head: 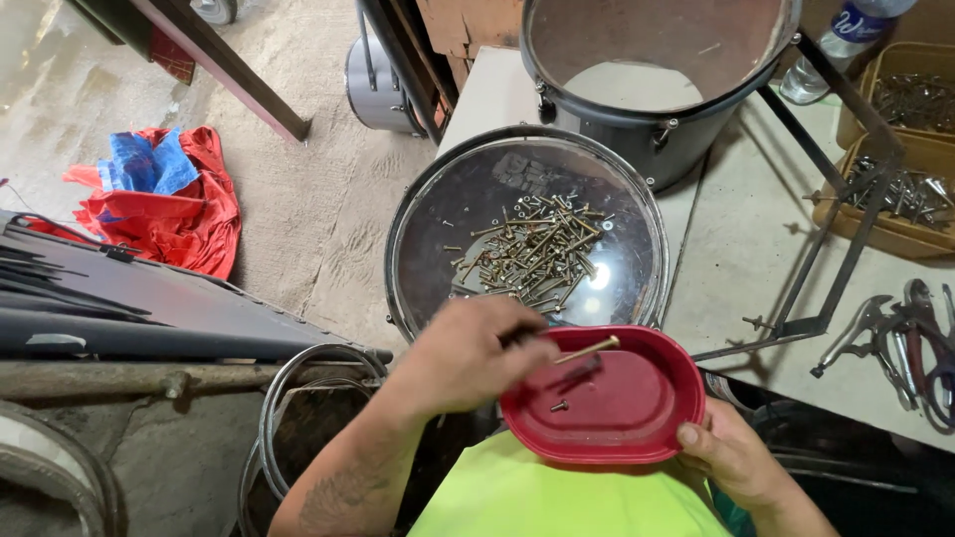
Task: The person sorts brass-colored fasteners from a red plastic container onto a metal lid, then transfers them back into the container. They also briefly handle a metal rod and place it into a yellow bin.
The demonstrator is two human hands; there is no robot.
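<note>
A: From the head camera, where do the hands stand?

B: The left hand (466, 356) is pinched shut on a long brass-coloured screw (587, 349), holding it just over the red oval dish (657, 438). The right hand (734, 459) is clamped on the dish's near rim, keeping it level above the yellow-green shirt (537, 497).

A: What's in the dish?

B: One small dark screw (559, 406), little else. The main heap of screws (532, 254) lies on the clear drum head (418, 214) just beyond, near the grey drum shell (652, 139).

A: How would you do this well?

B: I'd judge it best to lower the screw close to the dish floor before letting go, so it doesn't bounce out, and to keep the dish flat and near the drum head so each reach is short. A steady right grip matters; tilt it and the screws would roll to the rim.

A: Anything else about?

B: Pliers (875, 333) on the worktop (746, 249) at right, apart from the work.
</note>
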